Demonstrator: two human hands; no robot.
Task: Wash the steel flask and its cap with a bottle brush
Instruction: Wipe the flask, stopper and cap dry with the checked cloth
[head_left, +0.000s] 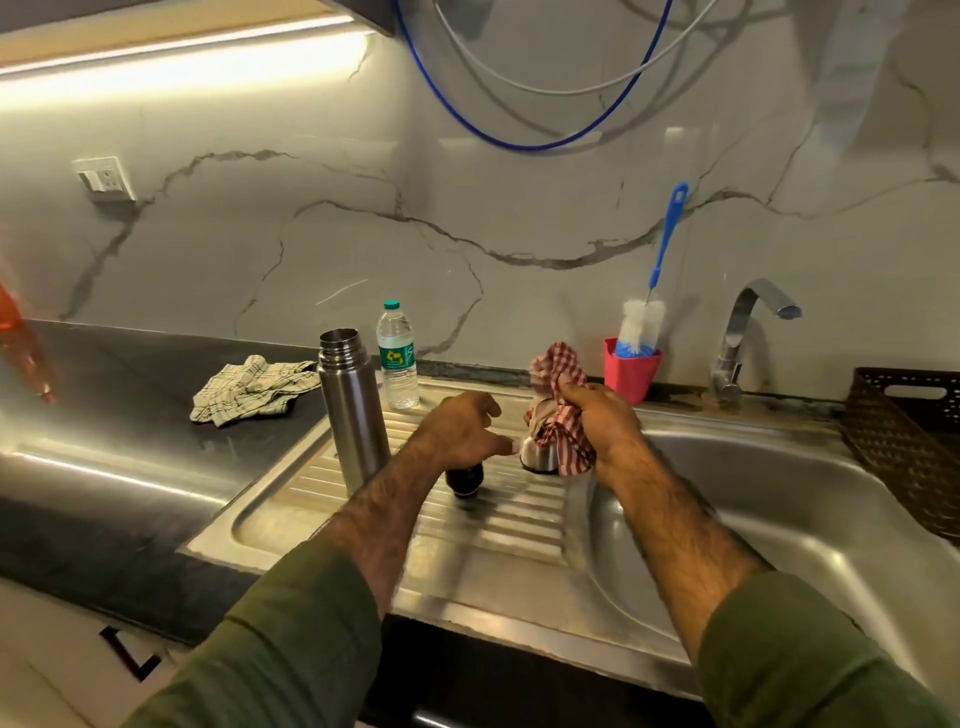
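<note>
Both hands busy — right hand grips red cloth (left hand loosely curled).

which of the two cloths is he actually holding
The red checked cloth, gripped in his right hand over the drainboard. The beige checked cloth lies untouched on the counter, left of the flask.

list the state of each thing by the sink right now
steel flask: upright on the drainboard, open, no cap
steel cap: on the drainboard, partly wrapped in the cloth
red checked cloth: bunched, gripped by right hand
left hand: loosely curled, holding nothing
black stopper: on the drainboard, under the left hand
bottle brush: standing in red cup
water bottle: upright, capped
tap: no water running
</note>
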